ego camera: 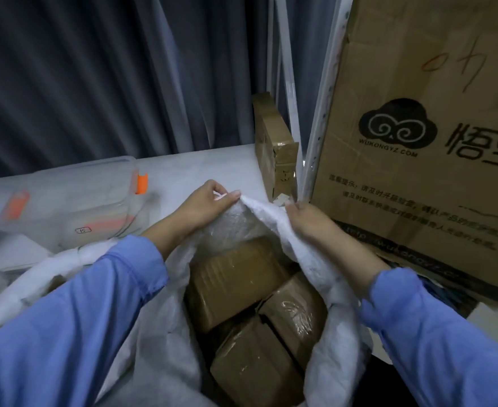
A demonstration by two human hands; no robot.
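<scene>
Head view, near to far. White sack stands open between two blue sleeves, its mouth filling the lower centre. Inside lie several taped brown cartons, packed close and tilted. Left hand pinches the far rim between thumb and fingers. Right hand grips the rim near it, fingers curled over the fabric. Large printed carton crowds the right edge, just beside that hand. Clear bin with orange latches sits left on a pale surface, which shows bare between bin and slim carton. The slim carton leans by a metal upright, with a curtain behind.
</scene>
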